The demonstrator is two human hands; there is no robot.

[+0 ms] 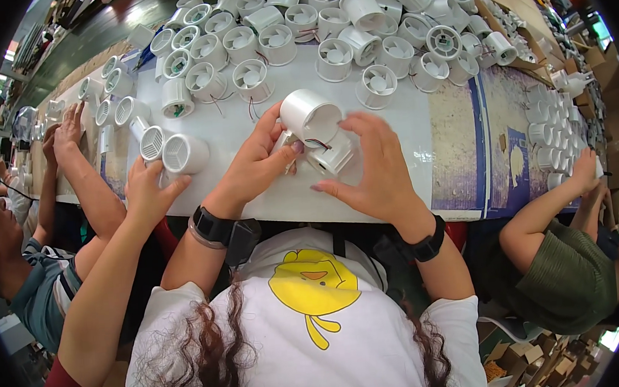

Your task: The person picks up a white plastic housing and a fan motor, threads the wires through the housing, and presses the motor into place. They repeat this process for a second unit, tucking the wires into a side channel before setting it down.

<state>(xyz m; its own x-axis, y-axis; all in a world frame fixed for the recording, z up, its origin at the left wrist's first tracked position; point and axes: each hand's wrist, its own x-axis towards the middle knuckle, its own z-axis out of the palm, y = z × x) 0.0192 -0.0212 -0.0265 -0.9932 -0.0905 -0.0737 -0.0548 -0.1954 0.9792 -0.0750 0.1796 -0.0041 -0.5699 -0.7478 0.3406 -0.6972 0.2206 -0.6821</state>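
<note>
Over the white tabletop in front of me, my left hand [254,160] grips a white cylindrical fan housing [305,114], thumb and fingers closed around its left side. Thin dark and red wires [318,144] run at its lower edge, beside a small white box-shaped part [333,157]. Whether that part is fixed to the cylinder I cannot tell. My right hand [378,166] is just right of both pieces, its thumb and fingers spread apart and slightly blurred. Its index fingertip is close to the housing's rim; contact is unclear.
Many white fan units [253,80] with trailing wires are heaped along the far side. At left, a co-worker's hand [148,188] is at white grilled housings [184,154]. Stacked white cylinders [541,134] stand at right near another person's hands [588,171]. Worn blue-and-tan cardboard [466,145] covers the right side.
</note>
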